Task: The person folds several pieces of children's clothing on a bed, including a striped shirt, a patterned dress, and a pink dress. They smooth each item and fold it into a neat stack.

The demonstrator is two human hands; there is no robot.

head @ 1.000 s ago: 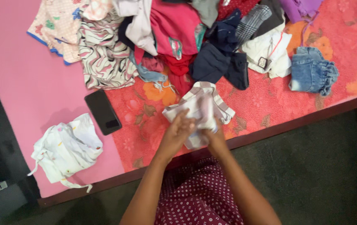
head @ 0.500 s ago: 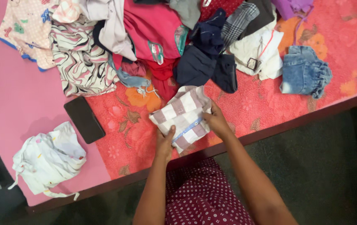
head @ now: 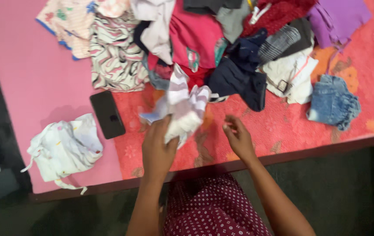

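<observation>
Gripping a crumpled white-and-lilac striped cloth garment (head: 182,107) with the left hand (head: 158,146), fingers closed round its lower bunch, the fabric lifting blurred above the red floral bed cover (head: 283,126) close to the near edge, about midway along it. Hovering just beside the garment, the right hand (head: 238,137), fingers loosely curled and holding nothing, apart from the cloth. Lying left of the left hand, near the seam between red cover and plain pink sheet (head: 29,78), a flat black rectangular phone (head: 107,114). Sitting near the near-left corner, a bunched white cotton garment with small coloured specks (head: 64,146). Spreading along the far edge, a heap of mixed clothes: a black-and-white zebra-patterned top (head: 116,54), a magenta shirt (head: 193,32), a dark navy garment (head: 239,76), a purple cloth (head: 337,19). Resting toward the right edge, a small folded blue denim piece (head: 333,102).
</observation>
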